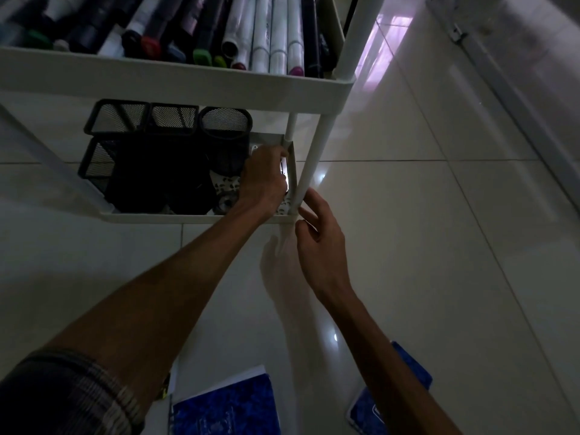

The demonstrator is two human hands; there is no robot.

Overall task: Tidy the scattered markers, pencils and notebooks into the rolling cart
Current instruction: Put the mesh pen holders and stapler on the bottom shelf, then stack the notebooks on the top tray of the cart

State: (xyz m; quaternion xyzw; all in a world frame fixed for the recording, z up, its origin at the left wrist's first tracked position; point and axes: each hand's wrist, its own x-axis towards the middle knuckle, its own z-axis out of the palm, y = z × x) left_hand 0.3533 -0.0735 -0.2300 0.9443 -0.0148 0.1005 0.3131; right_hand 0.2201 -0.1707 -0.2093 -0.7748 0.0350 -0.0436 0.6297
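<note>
Markers (219, 29) lie side by side in the cart's upper tray (175, 81). Mesh holders (169, 120) stand in the lower tray (194, 218). Two notebooks (229, 406) lie on the floor (439, 246) before the cart.

Glossy pale floor tiles (439, 246) fill most of the view, crossed by dark grout lines and dotted with small light reflections; a pinkish window glare (387, 36) lies at upper right; a metal door track (514, 98) runs diagonally along the right edge.
</note>
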